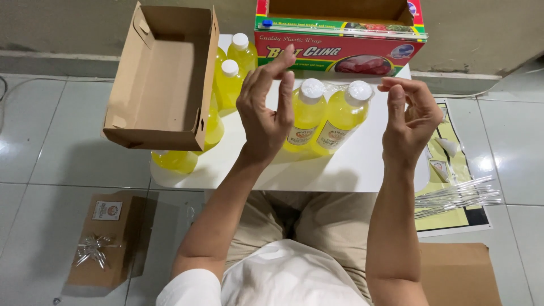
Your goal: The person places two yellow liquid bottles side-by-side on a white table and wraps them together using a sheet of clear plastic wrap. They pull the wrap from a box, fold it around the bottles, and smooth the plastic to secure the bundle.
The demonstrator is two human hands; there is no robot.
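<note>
Two yellow bottles with white caps (323, 119) lie side by side on a small white table (351, 167), with wrinkled clear film (335, 86) around their necks. My left hand (263, 110) is raised just left of them, fingers apart and holding nothing I can see. Just right of the caps, my right hand (409, 116) is raised with thumb and fingertips pinched together where the film ends.
An open brown cardboard box (164, 79) stands at the table's left over more yellow bottles (229, 79). A red cling-film dispenser box (340, 51) sits at the back. On the floor: a brown gift box with bow (105, 238), clear sticks (453, 195), flat cardboard (459, 272).
</note>
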